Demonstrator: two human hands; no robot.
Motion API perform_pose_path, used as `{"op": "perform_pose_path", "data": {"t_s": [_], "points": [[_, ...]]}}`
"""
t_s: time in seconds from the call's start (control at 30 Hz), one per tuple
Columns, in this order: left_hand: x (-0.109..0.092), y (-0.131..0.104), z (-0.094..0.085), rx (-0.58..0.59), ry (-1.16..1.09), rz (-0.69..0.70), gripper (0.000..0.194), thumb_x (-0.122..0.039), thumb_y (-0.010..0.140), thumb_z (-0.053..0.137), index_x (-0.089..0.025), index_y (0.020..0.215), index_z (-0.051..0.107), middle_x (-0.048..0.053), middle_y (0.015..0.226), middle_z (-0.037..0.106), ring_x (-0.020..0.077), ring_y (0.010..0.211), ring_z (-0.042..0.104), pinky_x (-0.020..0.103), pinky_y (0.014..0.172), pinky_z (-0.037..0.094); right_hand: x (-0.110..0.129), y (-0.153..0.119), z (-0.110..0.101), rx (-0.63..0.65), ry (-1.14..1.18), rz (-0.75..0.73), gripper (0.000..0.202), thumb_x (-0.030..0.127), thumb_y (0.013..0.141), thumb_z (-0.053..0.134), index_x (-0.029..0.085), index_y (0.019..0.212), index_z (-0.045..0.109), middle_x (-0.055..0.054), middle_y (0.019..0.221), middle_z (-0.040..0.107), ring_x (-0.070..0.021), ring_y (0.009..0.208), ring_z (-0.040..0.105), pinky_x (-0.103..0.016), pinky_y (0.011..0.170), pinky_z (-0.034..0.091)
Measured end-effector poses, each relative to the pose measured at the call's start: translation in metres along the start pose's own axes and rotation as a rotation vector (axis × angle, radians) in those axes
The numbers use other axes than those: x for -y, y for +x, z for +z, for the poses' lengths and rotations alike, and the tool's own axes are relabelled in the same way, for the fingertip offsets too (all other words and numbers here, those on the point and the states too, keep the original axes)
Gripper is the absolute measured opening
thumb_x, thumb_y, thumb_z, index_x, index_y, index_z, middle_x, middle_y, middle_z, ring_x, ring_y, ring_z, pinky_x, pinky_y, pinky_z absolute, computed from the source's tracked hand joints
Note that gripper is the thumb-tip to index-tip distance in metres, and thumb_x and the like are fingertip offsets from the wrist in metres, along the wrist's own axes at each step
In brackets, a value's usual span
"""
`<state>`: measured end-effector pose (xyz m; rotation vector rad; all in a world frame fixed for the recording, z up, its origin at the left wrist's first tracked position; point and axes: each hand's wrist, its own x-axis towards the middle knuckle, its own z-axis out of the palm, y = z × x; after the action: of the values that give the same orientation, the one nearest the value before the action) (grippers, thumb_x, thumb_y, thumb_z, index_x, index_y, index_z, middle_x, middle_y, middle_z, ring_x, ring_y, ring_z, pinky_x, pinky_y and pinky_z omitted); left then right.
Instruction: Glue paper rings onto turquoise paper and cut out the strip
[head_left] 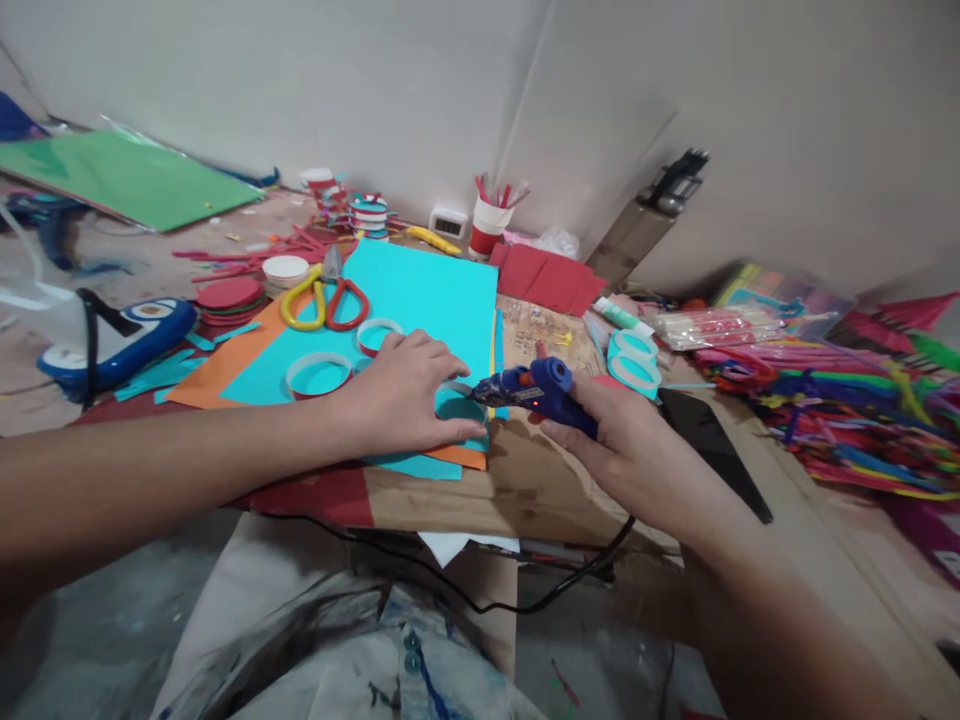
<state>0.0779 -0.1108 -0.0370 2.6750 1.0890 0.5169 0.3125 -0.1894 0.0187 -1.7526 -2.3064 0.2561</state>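
The left hand (401,395) is pinching a ring (459,406) steady. The right hand (634,445) is gripping a glue gun (553,388), aiming at it.

A single head-worn camera looks forward and steeply down from the person's eye level, close over the hands (416,392) at the near edge of the cluttered counter (442,500). The view takes in the lap (360,650) below and the wall (300,80) behind; no second view shares it.
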Motion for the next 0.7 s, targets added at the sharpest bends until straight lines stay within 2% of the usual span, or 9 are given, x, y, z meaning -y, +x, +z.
{"op": "perform_pose_path", "data": {"t_s": [0.2, 0.4, 0.57, 0.7], "points": [[0.0, -0.002, 0.004, -0.021, 0.031, 0.015, 0.056, -0.069, 0.082, 0.068, -0.018, 0.107, 0.074, 0.011, 0.109, 0.072, 0.0327, 0.111, 0.06, 0.049, 0.098, 0.043, -0.001, -0.001, 0.003, -0.026, 0.007, -0.002, 0.015, 0.032, 0.095, 0.056, 0.02, 0.088, 0.06, -0.004, 0.076, 0.065, -0.017, 0.064, 0.053, -0.028, 0.057, 0.038], [-0.004, -0.001, 0.005, -0.012, 0.076, -0.01, 0.054, -0.068, 0.083, 0.067, -0.017, 0.1, 0.074, 0.011, 0.106, 0.071, 0.0338, 0.108, 0.06, 0.051, 0.095, 0.044, -0.008, -0.001, 0.006, -0.047, 0.044, 0.0, 0.024, 0.042, 0.095, 0.056, 0.021, 0.084, 0.059, -0.003, 0.073, 0.063, -0.0171, 0.062, 0.052, -0.028, 0.055, 0.037], [-0.007, -0.001, 0.006, -0.007, 0.08, -0.022, 0.043, -0.058, 0.085, 0.068, -0.018, 0.099, 0.073, 0.01, 0.105, 0.071, 0.0333, 0.108, 0.06, 0.051, 0.094, 0.044, -0.01, 0.0, 0.008, -0.053, 0.07, 0.006, 0.026, 0.045, 0.095, 0.054, 0.021, 0.096, 0.065, -0.007, 0.083, 0.069, -0.0216, 0.071, 0.059, -0.031, 0.062, 0.045], [-0.008, -0.001, 0.006, -0.003, 0.074, -0.024, 0.04, -0.055, 0.085, 0.068, -0.019, 0.1, 0.073, 0.01, 0.105, 0.071, 0.0333, 0.109, 0.06, 0.051, 0.093, 0.043, -0.012, 0.0, 0.01, -0.042, 0.075, 0.024, 0.031, 0.048, 0.095, 0.054, 0.021, 0.101, 0.066, -0.008, 0.085, 0.07, -0.0229, 0.072, 0.061, -0.032, 0.062, 0.046]]}}
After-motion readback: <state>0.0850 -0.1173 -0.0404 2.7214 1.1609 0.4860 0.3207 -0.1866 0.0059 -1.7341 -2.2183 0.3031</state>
